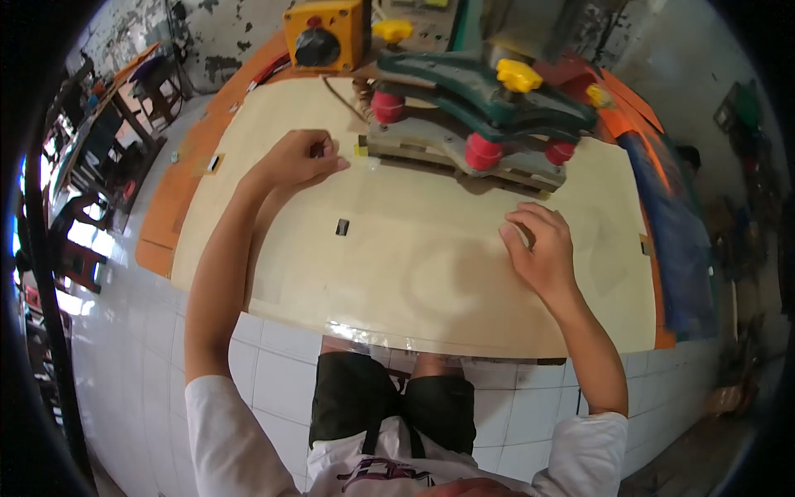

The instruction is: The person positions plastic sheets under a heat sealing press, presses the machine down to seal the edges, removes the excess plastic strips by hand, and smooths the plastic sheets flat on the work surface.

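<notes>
My left hand (300, 159) is over the cream sheet (397, 273), just left of the heat press head. Its fingers are loosely bent, the thumb points at the press, and nothing shows in them. To the right, my right hand (542, 248) hovers in front of the press with curled fingers and the thumb apart, nothing visible in it. Between my hands and farther back sits the heat press (464, 149), with a green arm, red knobs and a metal block. A small dark piece (342, 227) lies on the sheet below my left hand.
An orange control box (325, 37) with a black dial stands behind the sheet. Yellow knobs (519, 76) top the press. Blue plastic (671, 240) hangs at the table's right edge. Stools and benches (83, 248) stand off to the left on the tiled floor.
</notes>
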`<state>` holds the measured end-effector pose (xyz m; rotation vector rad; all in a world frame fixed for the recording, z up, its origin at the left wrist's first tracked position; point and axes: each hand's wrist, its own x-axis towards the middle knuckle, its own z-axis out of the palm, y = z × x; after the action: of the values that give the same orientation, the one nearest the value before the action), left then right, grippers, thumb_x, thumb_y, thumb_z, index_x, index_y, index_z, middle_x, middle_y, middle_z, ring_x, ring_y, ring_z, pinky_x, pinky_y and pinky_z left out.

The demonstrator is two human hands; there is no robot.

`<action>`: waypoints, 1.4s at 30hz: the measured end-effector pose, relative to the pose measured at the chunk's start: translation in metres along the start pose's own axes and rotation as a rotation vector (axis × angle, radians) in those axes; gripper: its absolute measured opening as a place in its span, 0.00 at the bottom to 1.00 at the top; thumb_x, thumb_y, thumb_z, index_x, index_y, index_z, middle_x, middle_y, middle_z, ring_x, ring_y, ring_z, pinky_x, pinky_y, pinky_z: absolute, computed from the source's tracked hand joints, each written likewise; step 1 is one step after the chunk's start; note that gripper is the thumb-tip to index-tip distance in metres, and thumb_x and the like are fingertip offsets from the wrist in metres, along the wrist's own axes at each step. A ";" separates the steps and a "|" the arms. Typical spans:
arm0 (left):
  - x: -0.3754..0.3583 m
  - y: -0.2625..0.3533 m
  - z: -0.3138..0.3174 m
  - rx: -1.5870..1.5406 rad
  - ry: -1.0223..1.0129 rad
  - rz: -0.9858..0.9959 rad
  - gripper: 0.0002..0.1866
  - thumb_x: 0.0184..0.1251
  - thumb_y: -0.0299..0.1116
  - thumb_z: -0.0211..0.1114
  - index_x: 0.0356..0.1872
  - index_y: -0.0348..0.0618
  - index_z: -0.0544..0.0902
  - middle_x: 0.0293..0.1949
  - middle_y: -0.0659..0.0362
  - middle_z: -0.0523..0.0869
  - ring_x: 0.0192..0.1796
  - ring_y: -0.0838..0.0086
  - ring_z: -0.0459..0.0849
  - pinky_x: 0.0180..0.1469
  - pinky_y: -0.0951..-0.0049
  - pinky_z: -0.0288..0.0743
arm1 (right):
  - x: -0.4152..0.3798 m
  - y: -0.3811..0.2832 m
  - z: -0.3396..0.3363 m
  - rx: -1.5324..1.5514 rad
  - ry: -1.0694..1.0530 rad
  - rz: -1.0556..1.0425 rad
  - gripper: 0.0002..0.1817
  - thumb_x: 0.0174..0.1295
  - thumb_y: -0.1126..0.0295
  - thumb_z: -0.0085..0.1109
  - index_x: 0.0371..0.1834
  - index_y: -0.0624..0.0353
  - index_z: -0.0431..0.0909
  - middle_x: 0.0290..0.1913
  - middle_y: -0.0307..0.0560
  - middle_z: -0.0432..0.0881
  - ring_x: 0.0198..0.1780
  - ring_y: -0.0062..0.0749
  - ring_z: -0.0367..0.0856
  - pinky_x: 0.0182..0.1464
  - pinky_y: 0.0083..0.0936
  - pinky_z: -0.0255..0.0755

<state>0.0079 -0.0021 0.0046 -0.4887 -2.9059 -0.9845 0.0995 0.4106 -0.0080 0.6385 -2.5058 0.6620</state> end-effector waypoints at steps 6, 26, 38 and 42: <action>-0.006 -0.017 -0.013 -0.353 -0.094 -0.017 0.16 0.73 0.45 0.63 0.42 0.41 0.79 0.34 0.65 0.79 0.36 0.82 0.74 0.40 0.77 0.70 | 0.012 0.009 -0.036 0.190 0.230 0.084 0.18 0.60 0.74 0.62 0.16 0.66 0.66 0.15 0.49 0.67 0.17 0.36 0.61 0.22 0.31 0.57; -0.012 -0.100 -0.064 -1.121 0.794 -0.337 0.11 0.71 0.44 0.65 0.38 0.50 0.79 0.24 0.72 0.72 0.26 0.85 0.70 0.30 0.80 0.65 | 0.008 0.094 -0.104 0.084 0.850 0.389 0.26 0.66 0.68 0.62 0.14 0.64 0.59 0.15 0.37 0.55 0.21 0.19 0.53 0.25 0.29 0.49; -0.016 -0.112 -0.065 -1.199 0.822 -0.308 0.09 0.71 0.43 0.65 0.37 0.51 0.80 0.25 0.72 0.72 0.26 0.84 0.70 0.30 0.79 0.62 | 0.002 0.096 -0.121 0.155 1.036 0.460 0.26 0.69 0.65 0.59 0.14 0.63 0.62 0.17 0.32 0.57 0.23 0.18 0.53 0.27 0.27 0.49; -0.016 -0.107 -0.066 -1.189 0.821 -0.313 0.09 0.71 0.43 0.65 0.38 0.51 0.79 0.26 0.72 0.73 0.27 0.84 0.70 0.30 0.80 0.64 | 0.001 0.099 -0.126 0.258 1.088 0.553 0.26 0.68 0.64 0.59 0.13 0.62 0.64 0.17 0.30 0.58 0.24 0.17 0.54 0.26 0.27 0.48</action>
<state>-0.0136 -0.1260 -0.0075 0.3468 -1.4712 -2.2040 0.0852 0.5562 0.0576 -0.3339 -1.5357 1.1413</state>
